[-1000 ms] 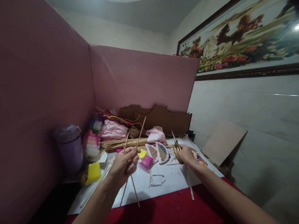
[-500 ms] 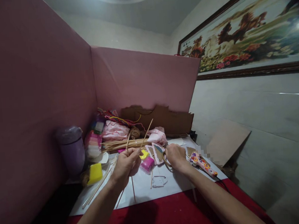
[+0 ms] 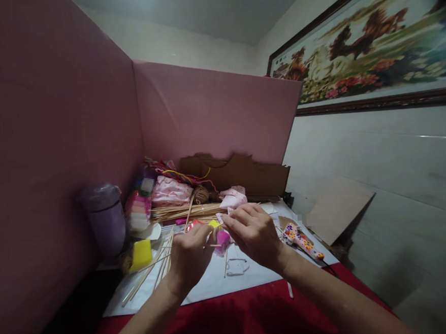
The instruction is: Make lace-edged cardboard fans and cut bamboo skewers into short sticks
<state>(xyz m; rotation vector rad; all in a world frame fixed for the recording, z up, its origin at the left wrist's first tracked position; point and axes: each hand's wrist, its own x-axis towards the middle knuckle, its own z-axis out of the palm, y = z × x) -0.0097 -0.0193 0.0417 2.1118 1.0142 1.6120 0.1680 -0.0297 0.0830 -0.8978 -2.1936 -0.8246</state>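
Note:
My left hand point(image 3: 189, 258) is closed round a few thin wooden sticks point(image 3: 190, 210); one of them pokes up past the fingers. My right hand point(image 3: 255, 233) has come up against it. Its fingers are pinched at the left hand's fingertips, where the sticks are held. Both hands hover over a white sheet point(image 3: 253, 274) on a red tablecloth point(image 3: 237, 318). Right under the fingertips lie a pink lump point(image 3: 223, 237) and a yellow piece point(image 3: 213, 222). No scissors are in the right hand.
Loose sticks point(image 3: 153, 268) lie left of my hands, beside a yellow block point(image 3: 140, 255) and a purple cup point(image 3: 105, 221). Further back are a bundle of sticks point(image 3: 180, 212), pink cloth point(image 3: 170, 191) and cardboard point(image 3: 242, 173). A patterned glue gun point(image 3: 301, 241) lies to the right. Pink partitions point(image 3: 211, 112) wall off the left and back.
My right hand, which held scissors out to the right a second ago, has moved left without them and met the left hand at the sticks. The left hand has lowered the sticks slightly.

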